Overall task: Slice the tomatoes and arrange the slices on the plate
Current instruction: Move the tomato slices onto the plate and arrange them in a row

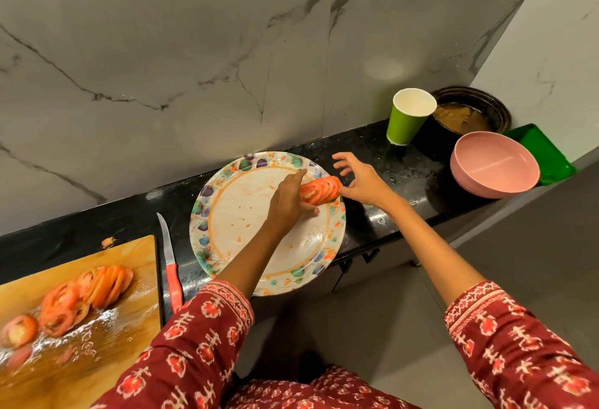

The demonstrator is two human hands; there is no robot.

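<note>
1. Both hands meet over the far right side of a round plate (pixel 227 230) with a leaf-patterned rim, seen from the head camera looking down.
2. The left hand (pixel 290 199) lies on the plate with straight fingers, its fingertips pressed against the left end of a row of tomato slices (pixel 321 190).
3. The right hand (pixel 361 181) reaches in from the right; its thumb touches the right end of the same row, and its other fingers are spread wide and lifted above the plate's rim.
4. The tomato slices on the plate overlap in a short line near the far right rim, held between the two hands.
5. The plate sits on a black stone worktop (pixel 382 162) against a grey marbled wall, its near edge overhanging the worktop's front.
6. At the left a wet wooden cutting board (pixel 97 360) carries more sliced tomato (pixel 81 298), some fanned, some lying flat.
7. A knife (pixel 171 266) with a red handle lies on the worktop between the board and the plate, blade pointing away.
8. At the far right stand a green paper cup (pixel 408 120), a stack of pink bowls (pixel 494 165), a dark round pan (pixel 470 113) with brownish contents and a green tray (pixel 544 155).
9. Both sleeves are dark red with a printed pattern.
</note>
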